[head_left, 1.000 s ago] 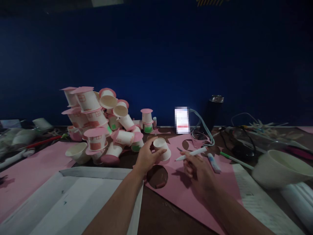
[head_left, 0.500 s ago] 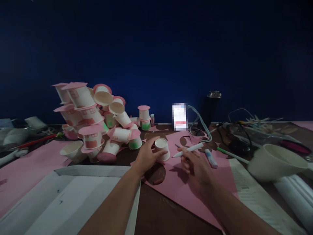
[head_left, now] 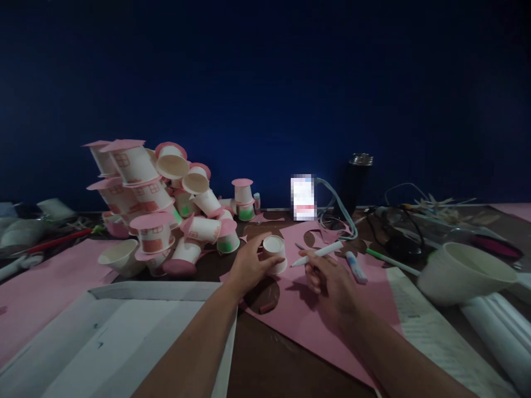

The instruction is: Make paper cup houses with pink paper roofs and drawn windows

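Observation:
Upside down on a pink paper sheet (head_left: 348, 354) stands a white paper cup (head_left: 274, 250). My left hand (head_left: 251, 264) grips it from the left, thumb across its front. A white marker pen (head_left: 318, 254) lies in my right hand (head_left: 329, 279), closed round its barrel. The pen's tip points left, just right of the cup and apart from it. Round holes are cut in the pink sheet, and a small reddish piece (head_left: 267, 307) lies in the nearest one. A glue stick (head_left: 355, 267) rests on the sheet beyond my right hand.
At left, several decorated paper cups (head_left: 153, 232) with pink discs are piled up. A white box lid (head_left: 136, 342) lies in front of them. Behind stand a lit phone (head_left: 303, 198) and a dark flask (head_left: 352, 185). A white bowl (head_left: 464, 279) sits at right.
The whole view has shifted very slightly. Both hands, the cup and the marker pen keep the same positions relative to each other.

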`<state>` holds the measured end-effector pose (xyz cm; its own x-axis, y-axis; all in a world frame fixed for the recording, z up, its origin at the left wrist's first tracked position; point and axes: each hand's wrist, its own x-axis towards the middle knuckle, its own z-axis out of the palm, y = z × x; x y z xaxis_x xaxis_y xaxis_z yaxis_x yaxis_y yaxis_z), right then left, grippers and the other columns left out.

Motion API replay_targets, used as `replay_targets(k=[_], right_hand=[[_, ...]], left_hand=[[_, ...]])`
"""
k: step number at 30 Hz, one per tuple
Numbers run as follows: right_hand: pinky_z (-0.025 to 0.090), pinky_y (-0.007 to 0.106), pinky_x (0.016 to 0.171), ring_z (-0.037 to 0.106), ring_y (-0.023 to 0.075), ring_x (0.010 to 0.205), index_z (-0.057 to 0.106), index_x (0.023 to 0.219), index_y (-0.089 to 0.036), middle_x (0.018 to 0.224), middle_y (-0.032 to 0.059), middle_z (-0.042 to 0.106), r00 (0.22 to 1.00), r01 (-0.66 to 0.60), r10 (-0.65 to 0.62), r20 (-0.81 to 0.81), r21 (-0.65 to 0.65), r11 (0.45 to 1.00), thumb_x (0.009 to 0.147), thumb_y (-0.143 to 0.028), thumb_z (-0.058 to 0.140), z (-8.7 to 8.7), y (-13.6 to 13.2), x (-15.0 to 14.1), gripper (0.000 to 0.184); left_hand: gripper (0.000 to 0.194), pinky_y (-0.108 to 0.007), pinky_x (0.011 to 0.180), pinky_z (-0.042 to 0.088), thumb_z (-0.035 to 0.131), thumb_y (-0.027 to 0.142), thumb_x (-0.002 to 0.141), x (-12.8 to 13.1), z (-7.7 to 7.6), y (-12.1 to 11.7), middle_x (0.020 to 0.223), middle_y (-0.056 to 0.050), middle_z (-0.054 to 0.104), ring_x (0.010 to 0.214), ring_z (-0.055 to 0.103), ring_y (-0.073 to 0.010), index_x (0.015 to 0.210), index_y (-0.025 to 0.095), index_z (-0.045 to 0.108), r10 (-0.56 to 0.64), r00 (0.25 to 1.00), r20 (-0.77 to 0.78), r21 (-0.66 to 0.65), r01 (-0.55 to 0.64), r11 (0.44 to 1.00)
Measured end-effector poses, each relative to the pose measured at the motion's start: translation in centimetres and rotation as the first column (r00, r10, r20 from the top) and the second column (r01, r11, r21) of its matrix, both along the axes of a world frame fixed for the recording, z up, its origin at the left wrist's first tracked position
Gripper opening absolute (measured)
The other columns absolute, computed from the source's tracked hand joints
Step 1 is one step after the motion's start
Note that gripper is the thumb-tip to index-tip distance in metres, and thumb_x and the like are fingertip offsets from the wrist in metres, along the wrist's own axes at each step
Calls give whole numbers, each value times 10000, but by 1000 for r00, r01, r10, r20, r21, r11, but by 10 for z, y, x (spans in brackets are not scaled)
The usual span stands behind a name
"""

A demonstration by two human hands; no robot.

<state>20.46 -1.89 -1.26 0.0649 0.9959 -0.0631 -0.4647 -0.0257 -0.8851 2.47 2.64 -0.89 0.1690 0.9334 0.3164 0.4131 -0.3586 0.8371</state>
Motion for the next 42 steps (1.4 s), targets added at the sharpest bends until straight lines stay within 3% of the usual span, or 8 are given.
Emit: replay_targets(k=[14,19,24,30,38,42], right_hand=[[230,160,356,341,38,410,722,864,-141,532,-55,503,1000,-3,3,6,-3,1000,718,-342,743,-2,1,0,249],[233,146,346,329,31,407,711,861,-148,534,-60,494,1000,-8,8,6,15,1000,739,-367,732,-2,2,-1,251],[232,148,332,337,30,387,706,822,-145,516,-59,499,1000,-15,15,8,21,1000,709,-347,745,0,2,0,235],[238,146,330,336,32,401,724,827,-149,526,-57,509,1000,3,-3,8,44,999,701,-301,732,-2,4,1,198],[250,158,347,350,36,416,727,853,-157,568,-49,529,999,-35,32,32,81,996,745,-302,691,-6,5,2,184],[258,160,356,357,35,426,727,857,-161,580,-50,521,998,-49,45,51,88,995,764,-308,683,-5,4,2,179]], left_hand=[[591,-361,973,454,745,410,730,2,-10,6,1245,-77,640,1120,589,-241,1256,214,558,-1,996,-94,116,12,993],[589,-433,1023,410,584,536,828,-3,-5,4,1318,-114,597,1193,548,-282,1305,192,537,31,964,-263,194,22,981],[524,-427,1011,417,471,507,903,-7,-2,6,1274,-131,627,1177,561,-274,1277,153,571,84,930,-357,334,44,941],[490,-383,1036,393,483,471,909,-9,-4,12,1271,-120,627,1202,539,-239,1257,141,588,32,943,-331,313,77,947],[555,-370,936,448,490,527,889,-8,-4,11,1165,-128,654,1077,590,-242,1263,127,582,30,950,-312,273,60,960],[549,-384,979,427,501,503,892,-6,-5,10,1227,-136,630,1129,568,-247,1287,126,557,25,961,-274,264,50,963]])
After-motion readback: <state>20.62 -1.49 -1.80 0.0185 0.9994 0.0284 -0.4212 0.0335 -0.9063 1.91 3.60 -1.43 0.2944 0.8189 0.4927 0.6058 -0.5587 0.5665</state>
